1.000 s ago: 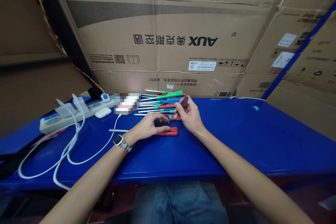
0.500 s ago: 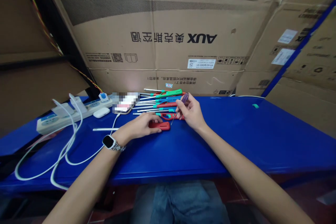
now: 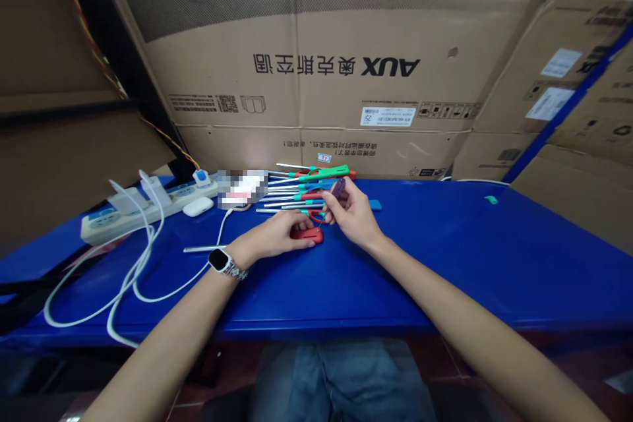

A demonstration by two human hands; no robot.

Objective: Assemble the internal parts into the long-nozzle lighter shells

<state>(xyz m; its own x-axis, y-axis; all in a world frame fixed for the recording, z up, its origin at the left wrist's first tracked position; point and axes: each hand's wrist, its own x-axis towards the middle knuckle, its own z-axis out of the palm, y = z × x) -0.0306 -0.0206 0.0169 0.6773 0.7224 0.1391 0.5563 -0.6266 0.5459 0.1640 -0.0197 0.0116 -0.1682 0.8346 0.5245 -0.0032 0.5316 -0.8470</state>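
My left hand (image 3: pixel 281 232) presses a red long-nosed lighter (image 3: pixel 310 235) flat against the table, fingers closed round its handle. The lighter's metal tube sticks out to the left, past my wrist. Pinched in my right hand (image 3: pixel 355 216) is a screwdriver with a purple handle (image 3: pixel 339 187) and a thin metal shaft. It slants down to the left, its tip at the right end of the red handle; whether it sits in a hole there is too small to tell. Just behind both hands lie several more lighters, among them a green lighter (image 3: pixel 324 174), partly hidden by my right hand.
A phone (image 3: pixel 243 188) with a white cable, a white earbud case (image 3: pixel 198 206) and a power strip (image 3: pixel 106 227) with chargers occupy the left. A cardboard box (image 3: pixel 326 33) stands upright behind the blue table (image 3: pixel 445 250). A small green piece (image 3: pixel 491 200) lies far right.
The screwdriver tip has come left and down onto the right end of the red lighter. My left hand still holds the lighter. The whole view has shifted slightly.
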